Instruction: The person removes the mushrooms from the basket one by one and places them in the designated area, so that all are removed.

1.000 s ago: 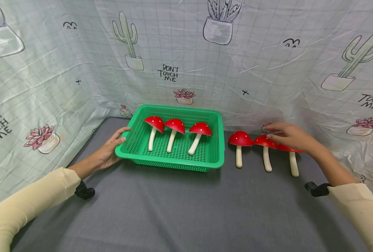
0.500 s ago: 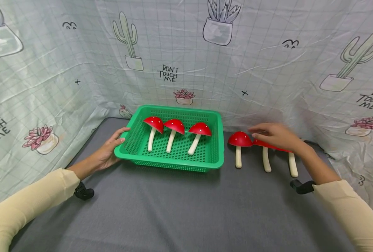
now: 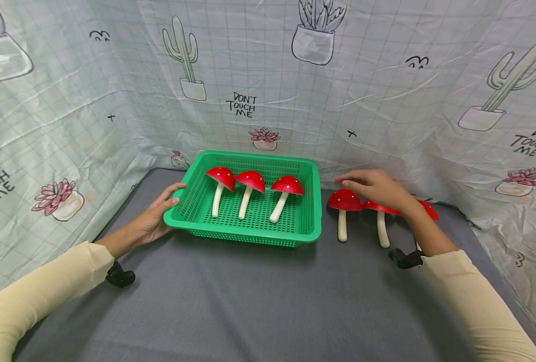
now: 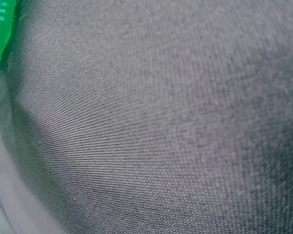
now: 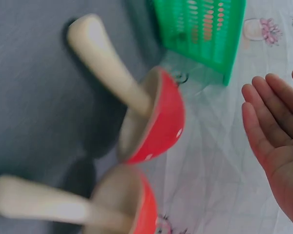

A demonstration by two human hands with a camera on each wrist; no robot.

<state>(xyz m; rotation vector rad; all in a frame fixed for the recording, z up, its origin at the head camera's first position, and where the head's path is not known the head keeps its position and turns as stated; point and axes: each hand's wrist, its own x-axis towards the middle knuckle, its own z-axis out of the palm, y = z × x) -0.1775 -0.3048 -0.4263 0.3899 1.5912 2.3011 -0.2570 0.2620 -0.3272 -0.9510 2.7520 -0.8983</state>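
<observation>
My left hand (image 3: 154,217) holds the left rim of a green plastic basket (image 3: 250,234), thumb and fingertips at its edge; the left wrist view shows only a corner of the basket (image 4: 1,29). Three toy mushrooms with white-dotted red caps and cream stems lie inside, including a right-hand mushroom (image 3: 287,187). Above the row of three more mushrooms on the cloth, my right hand (image 3: 378,188) hovers with nothing in it, nearest the leftmost mushroom (image 3: 344,201). The right wrist view shows its extended fingers (image 5: 271,114) apart from the caps. My forearm partly covers the rightmost mushroom (image 3: 428,210).
Dark grey cloth (image 3: 259,301) covers the table. A pale curtain (image 3: 376,90) printed with cacti surrounds the back and sides, close behind the basket and mushrooms. Black straps with mounts, such as the right wrist mount (image 3: 404,258), sit on both wrists.
My right hand has moved left along the row, from above the right two mushrooms to above the leftmost one. The left hand, basket and mushrooms have stayed in place.
</observation>
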